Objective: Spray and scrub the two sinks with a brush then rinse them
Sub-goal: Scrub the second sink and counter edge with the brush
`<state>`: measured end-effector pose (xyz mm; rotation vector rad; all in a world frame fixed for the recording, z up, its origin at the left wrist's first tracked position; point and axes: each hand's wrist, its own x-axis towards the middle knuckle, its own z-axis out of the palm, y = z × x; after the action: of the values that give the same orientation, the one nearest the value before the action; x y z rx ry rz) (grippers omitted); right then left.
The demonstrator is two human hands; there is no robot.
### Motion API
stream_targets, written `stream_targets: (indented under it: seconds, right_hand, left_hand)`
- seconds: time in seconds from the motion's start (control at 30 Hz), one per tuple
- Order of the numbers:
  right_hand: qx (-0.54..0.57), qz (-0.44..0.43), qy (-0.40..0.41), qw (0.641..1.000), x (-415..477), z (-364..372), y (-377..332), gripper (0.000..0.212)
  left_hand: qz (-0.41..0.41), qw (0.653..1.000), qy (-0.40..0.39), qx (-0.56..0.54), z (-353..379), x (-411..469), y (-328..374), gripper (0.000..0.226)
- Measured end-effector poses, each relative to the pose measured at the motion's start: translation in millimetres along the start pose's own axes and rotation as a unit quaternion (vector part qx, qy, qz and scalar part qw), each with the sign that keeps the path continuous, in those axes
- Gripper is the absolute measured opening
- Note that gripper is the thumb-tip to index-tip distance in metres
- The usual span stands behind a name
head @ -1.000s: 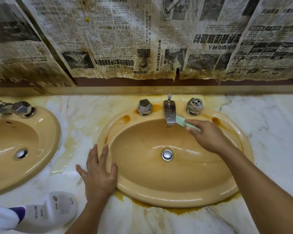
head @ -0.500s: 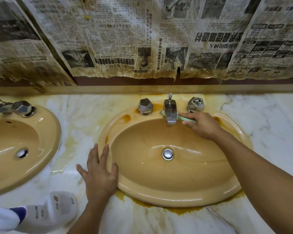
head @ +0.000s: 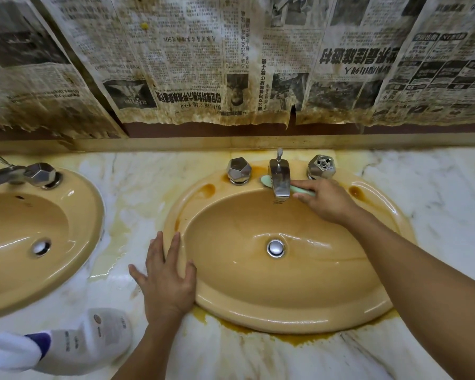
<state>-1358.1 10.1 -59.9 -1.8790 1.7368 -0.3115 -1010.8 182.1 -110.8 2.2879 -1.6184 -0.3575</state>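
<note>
Up top, stained newspaper sheets [head: 189, 64] cover the wall from edge to edge, their lower edges torn and browned. Below runs the marble countertop [head: 436, 187], streaked yellow. The right sink [head: 285, 314] fills the middle of the view, a tan oval basin, wet and glossy, with an orange stain [head: 258, 329] pooled on the marble along its six o'clock edge. The left sink [head: 91, 215] sits over at nine o'clock in the view, cut off by the frame.

At seven o'clock a white spray bottle [head: 93, 338] lies on its side on the counter, a white cloth [head: 8, 352] over its near end.

Now the hands. The left hand [head: 166, 281] is planted flat at the right sink's eight o'clock, fingers straight and spread, palm across rim and marble, gripping nothing. The right hand [head: 327, 200] reaches to the one o'clock side of the rim, fingers curled round the handle of the green brush [head: 302, 190].

That brush lies across the rim at twelve o'clock, passing behind the faucet spout [head: 279, 179]. Its head pokes out on the spout's far side, toward the left knob [head: 239, 170]. Whether the bristles touch the rim there, the spout hides it and I can't say. The right knob [head: 320, 166] stands just beyond the knuckles.

Dead centre in the basin, the chrome drain stopper [head: 275, 248].
</note>
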Motion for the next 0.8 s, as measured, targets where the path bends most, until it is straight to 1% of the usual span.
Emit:
stream_targets:
  seconds: [0.13,0.37,0.47,0.6,0.67,0.73,0.8]
  right_hand:
    - [0.014,-0.003,-0.004,1.000,2,11,-11,0.035]
    - [0.037,0.017,0.020,0.999,-20,-2,12,0.041]
    - [0.025,0.018,0.011,0.999,-11,3,-4,0.039]
    - [0.037,0.025,-0.004,0.999,-2,11,-23,0.034]
    - [0.070,0.030,0.006,0.997,-7,13,-24,0.033]
    - [0.144,0.045,0.026,0.988,-20,15,-24,0.033]
    - [0.226,0.069,0.033,0.971,-38,21,-24,0.035]
  left_hand:
    - [0.002,1.000,0.003,0.003,0,0,-1,0.073]
    - [0.001,1.000,0.001,0.003,-1,0,0,0.074]
    - [0.001,1.000,0.005,0.005,-1,1,-1,0.073]
    - [-0.002,1.000,0.002,0.010,1,1,-1,0.071]
    - [-0.003,1.000,0.002,0.013,1,1,-1,0.071]
    - [-0.003,1.000,0.002,0.013,1,1,-2,0.072]
    - [-0.004,1.000,0.000,0.010,0,2,-1,0.072]
